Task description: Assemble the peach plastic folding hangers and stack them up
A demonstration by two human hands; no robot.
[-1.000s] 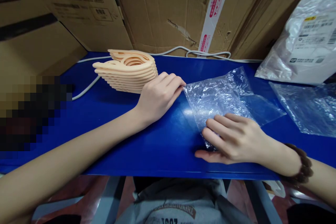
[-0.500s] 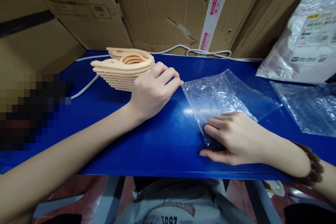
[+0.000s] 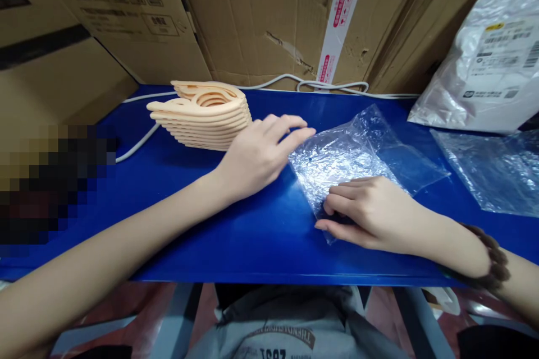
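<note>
A clear, crinkled plastic bag lies on the blue table. My left hand is at its upper left corner, palm down. The index and middle fingers reach out over the corner, apart from each other; the thumb is hidden. My right hand rests on the lower part of the bag. Its fingers are bent, and the thumb lies on the bag with a gap between them. A stack of peach plastic hangers stands just behind my left hand, partly covered by it.
Cardboard boxes line the back of the blue table. A white cable runs along them. At right are a white mailer bag and another clear plastic bag. A blurred patch covers the left side.
My left hand's fingers have straightened out over the bag's corner. My right thumb has shifted up onto the bag. The bag has slid slightly left and its surface has crumpled more.
</note>
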